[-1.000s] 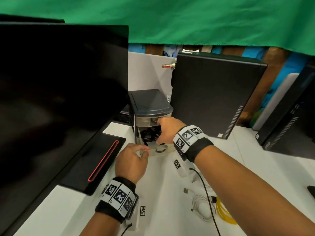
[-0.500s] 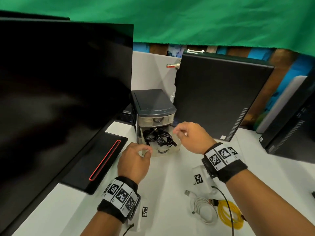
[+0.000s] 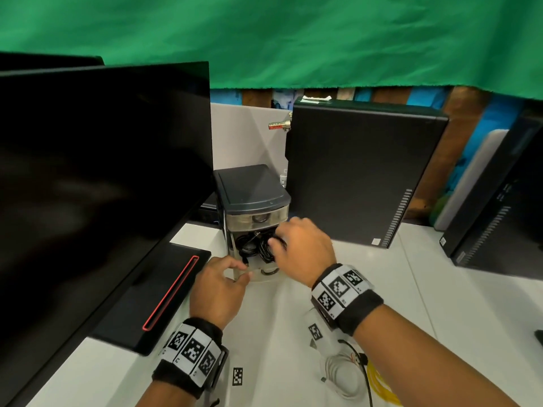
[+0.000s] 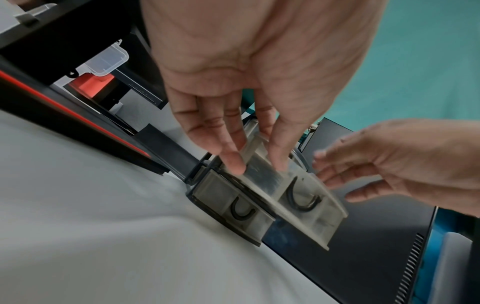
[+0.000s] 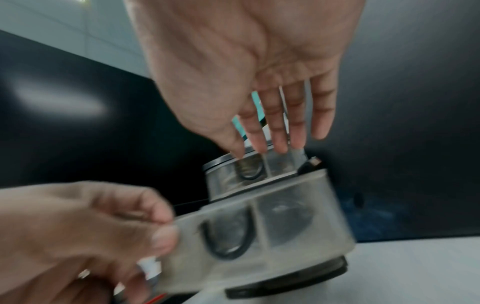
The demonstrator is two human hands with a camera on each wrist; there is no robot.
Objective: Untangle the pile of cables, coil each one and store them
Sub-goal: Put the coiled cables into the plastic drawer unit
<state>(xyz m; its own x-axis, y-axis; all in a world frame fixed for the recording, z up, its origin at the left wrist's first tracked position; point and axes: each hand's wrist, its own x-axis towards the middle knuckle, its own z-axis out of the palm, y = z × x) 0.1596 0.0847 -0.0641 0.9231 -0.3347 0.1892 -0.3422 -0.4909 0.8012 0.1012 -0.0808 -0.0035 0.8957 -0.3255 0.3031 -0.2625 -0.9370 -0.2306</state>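
Observation:
A small drawer unit (image 3: 249, 192) with a dark lid stands on the white desk (image 3: 293, 333). Its lower clear drawer (image 3: 261, 276) is pulled out and holds coiled black cables (image 3: 252, 248). My left hand (image 3: 239, 273) pinches the drawer's front left corner; the left wrist view shows the left hand (image 4: 257, 162) with thumb and fingers on the drawer (image 4: 306, 205) wall. My right hand (image 3: 274, 240) reaches over the drawer with fairly straight fingers touching the black cables. In the right wrist view the right hand (image 5: 267, 148) is empty above the drawer (image 5: 285, 226).
A coiled white cable (image 3: 342, 377) and a yellow cable (image 3: 382, 386) lie on the desk near my right forearm. A large dark monitor (image 3: 102, 186) stands to the left, with black computer towers (image 3: 361, 171) behind and at the right.
My right hand left the drawer, drew back to the right, then came back over the black cables. My left hand has stayed on the drawer's corner.

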